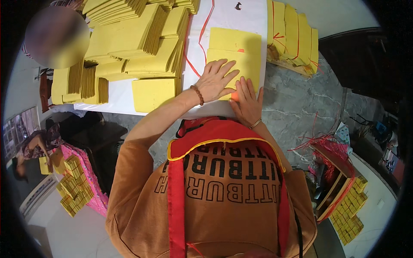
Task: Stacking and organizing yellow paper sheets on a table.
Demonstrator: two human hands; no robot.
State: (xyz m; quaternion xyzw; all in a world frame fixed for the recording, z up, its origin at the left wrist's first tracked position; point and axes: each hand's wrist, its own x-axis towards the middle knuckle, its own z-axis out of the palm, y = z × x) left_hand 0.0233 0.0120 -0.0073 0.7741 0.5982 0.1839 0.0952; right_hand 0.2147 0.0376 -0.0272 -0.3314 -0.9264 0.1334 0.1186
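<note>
Yellow paper sheets (pixel 234 39) lie on the white-covered table in front of me, the upper one folded or laid over the lower. My left hand (pixel 216 81), a beaded bracelet at its wrist, rests flat on this paper with its fingers spread. Close to its thumb, my right hand (pixel 248 103) lies along the paper's near right edge, fingers stretched out, a thin bangle on the wrist. Orange marks or pieces (pixel 235 96) show on the paper beside the right hand and farther up. Neither hand grips anything.
Stacks of folded yellow paper (pixel 124 36) crowd the table's left side. A red string (pixel 201 36) runs over the white cover (pixel 223 15). Tied yellow bundles (pixel 297 36) stand at the right edge. Red strings hang over a wooden stand (pixel 337 185). Another person (pixel 38 144) is at the left.
</note>
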